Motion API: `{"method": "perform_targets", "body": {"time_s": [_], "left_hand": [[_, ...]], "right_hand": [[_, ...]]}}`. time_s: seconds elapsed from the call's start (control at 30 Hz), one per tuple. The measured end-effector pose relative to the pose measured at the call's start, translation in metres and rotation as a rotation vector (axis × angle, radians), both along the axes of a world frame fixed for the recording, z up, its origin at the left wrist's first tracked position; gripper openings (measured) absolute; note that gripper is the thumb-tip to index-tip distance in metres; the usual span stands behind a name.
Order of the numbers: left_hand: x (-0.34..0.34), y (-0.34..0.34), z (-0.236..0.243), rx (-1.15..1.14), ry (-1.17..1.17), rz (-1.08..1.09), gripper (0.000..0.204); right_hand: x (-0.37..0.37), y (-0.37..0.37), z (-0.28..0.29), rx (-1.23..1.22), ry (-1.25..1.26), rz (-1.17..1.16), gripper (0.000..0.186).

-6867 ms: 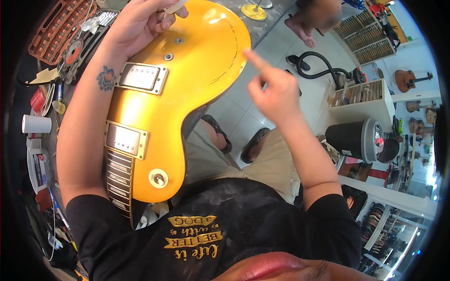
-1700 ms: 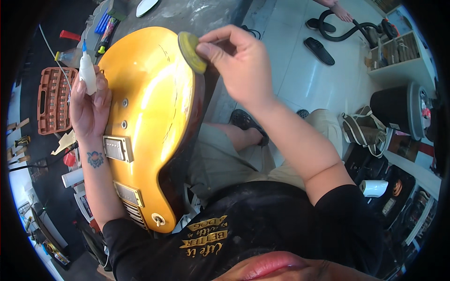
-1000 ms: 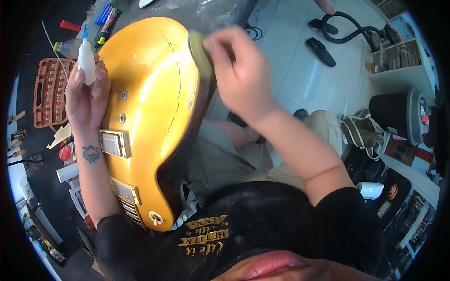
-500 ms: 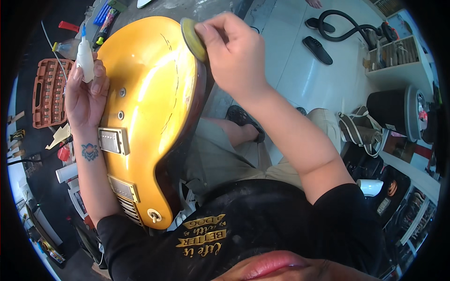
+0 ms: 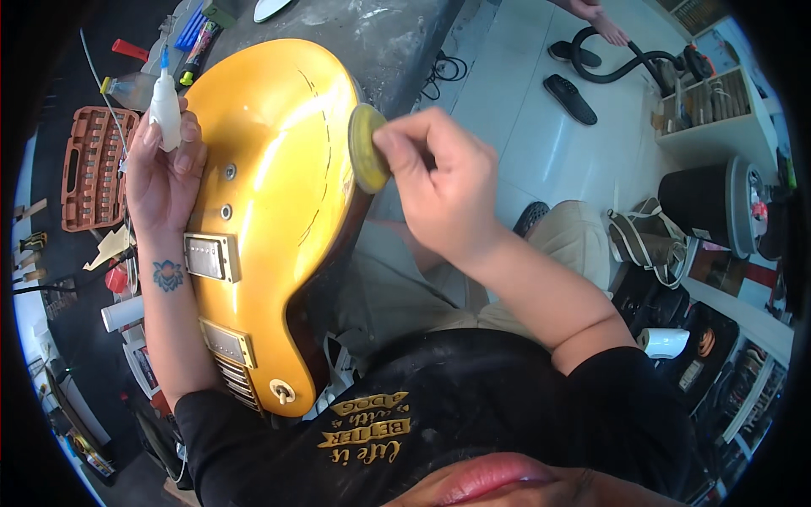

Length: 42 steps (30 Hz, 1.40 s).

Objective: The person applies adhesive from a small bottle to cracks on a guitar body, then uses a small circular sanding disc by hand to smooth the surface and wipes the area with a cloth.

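The right hand [image 5: 448,186] is pinching a yellow disc [image 5: 367,152] between thumb and fingers [image 5: 422,124] at the rim of the gold guitar [image 5: 270,173], which is lying along the counter's [image 5: 380,42] edge; their contact is hiding beneath. The left hand [image 5: 165,186] is curling around a white bottle [image 5: 165,114]. The sleeve [image 5: 224,431] is covering the neck's [image 5: 237,384] end.

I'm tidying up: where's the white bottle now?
In the head view's upper left, the white bottle is in the left hand, between the orange tool case and the yellow guitar.
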<state>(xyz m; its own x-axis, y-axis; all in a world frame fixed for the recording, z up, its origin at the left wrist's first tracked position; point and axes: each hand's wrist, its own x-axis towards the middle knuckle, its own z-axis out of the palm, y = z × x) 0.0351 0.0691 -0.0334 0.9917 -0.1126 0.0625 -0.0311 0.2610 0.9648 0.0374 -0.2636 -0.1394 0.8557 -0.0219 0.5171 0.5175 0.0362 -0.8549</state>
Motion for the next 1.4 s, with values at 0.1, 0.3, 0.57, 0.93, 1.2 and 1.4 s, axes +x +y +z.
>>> {"method": "perform_targets", "body": {"time_s": [0.1,0.3,0.57,0.93,1.2,1.4], "left_hand": [[0.002,-0.005,-0.004,0.021,0.011,0.023,0.05],[0.001,-0.001,-0.003,0.0,0.008,0.051,0.049],[0.005,-0.003,-0.002,-0.011,0.002,0.019,0.049],[-0.002,-0.008,0.001,0.0,-0.008,0.01,0.049],[0.004,-0.01,0.0,0.0,-0.009,0.026,0.048],[0.003,-0.012,0.001,0.017,-0.017,0.002,0.047]], "right_hand": [[0.047,0.01,0.009,0.0,0.121,-0.019,0.017],[-0.008,0.0,0.002,-0.003,0.076,0.021,0.019],[0.076,0.015,0.018,-0.17,0.045,-0.003,0.018],[-0.038,-0.039,0.023,-0.23,-0.475,0.154,0.006],[0.157,0.019,0.026,-0.554,-0.13,-0.207,0.021],[0.015,0.01,-0.013,-0.301,-0.279,0.128,0.082]]}}
